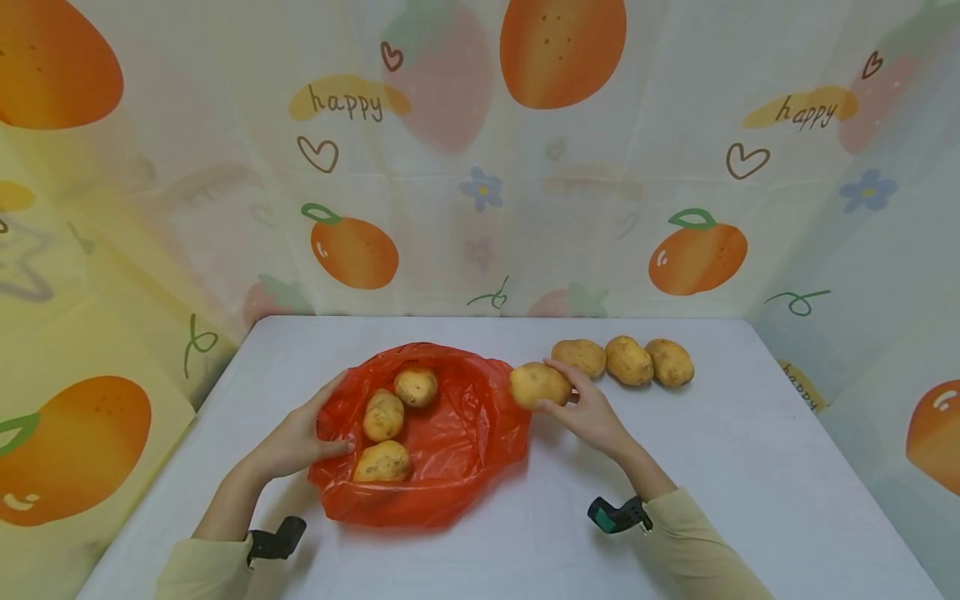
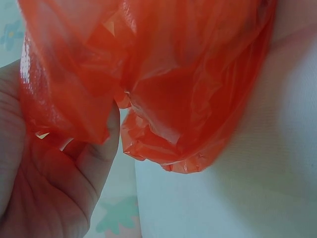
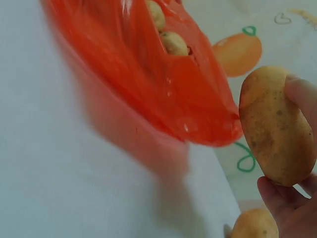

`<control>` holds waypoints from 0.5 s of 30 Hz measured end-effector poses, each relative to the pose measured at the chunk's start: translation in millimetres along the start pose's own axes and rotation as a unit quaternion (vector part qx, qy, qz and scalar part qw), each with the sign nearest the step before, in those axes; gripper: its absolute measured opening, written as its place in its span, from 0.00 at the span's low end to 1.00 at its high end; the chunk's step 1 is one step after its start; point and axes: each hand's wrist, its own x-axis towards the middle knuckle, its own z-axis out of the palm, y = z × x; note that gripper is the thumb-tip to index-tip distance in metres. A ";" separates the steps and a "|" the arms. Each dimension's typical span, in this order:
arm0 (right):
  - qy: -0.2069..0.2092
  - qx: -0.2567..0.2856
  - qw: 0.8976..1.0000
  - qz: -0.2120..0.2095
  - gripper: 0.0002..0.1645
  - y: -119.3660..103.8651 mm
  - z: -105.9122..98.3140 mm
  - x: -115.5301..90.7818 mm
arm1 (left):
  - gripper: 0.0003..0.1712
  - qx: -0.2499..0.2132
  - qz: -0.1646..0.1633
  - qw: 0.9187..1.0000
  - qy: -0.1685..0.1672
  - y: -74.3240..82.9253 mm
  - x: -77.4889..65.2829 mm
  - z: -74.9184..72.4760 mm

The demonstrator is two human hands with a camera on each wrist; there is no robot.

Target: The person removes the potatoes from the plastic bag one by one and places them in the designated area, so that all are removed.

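A red plastic bag lies with its mouth open on the table, left of the middle. Three potatoes sit inside it along its left side, one of them a potato between the other two. My left hand holds the bag's left rim, thumb over the edge and fingers outside; the left wrist view shows thin red plastic between them. Just off the bag's right rim, my right hand grips another potato between thumb and fingers, raised above the table. In the right wrist view this potato appears beside the bag.
Three more potatoes stand in a row at the back right, with the middle potato touching or nearly touching its neighbours. The white table ends at a printed cloth backdrop behind and at both sides.
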 end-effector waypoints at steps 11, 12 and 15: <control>0.015 0.020 1.000 0.006 0.38 23.7 -11.6 -5.1 | 0.57 0.006 0.005 1.000 -0.001 2.6 -1.1 -1.4; 0.018 0.014 1.000 0.011 0.38 25.0 -12.8 -5.8 | 0.57 0.006 0.007 1.000 -0.001 2.8 -1.2 -1.4; 0.025 -0.001 0.999 0.024 0.38 30.1 -16.9 -7.4 | 0.57 0.003 0.002 1.000 0.000 3.9 -1.5 -1.4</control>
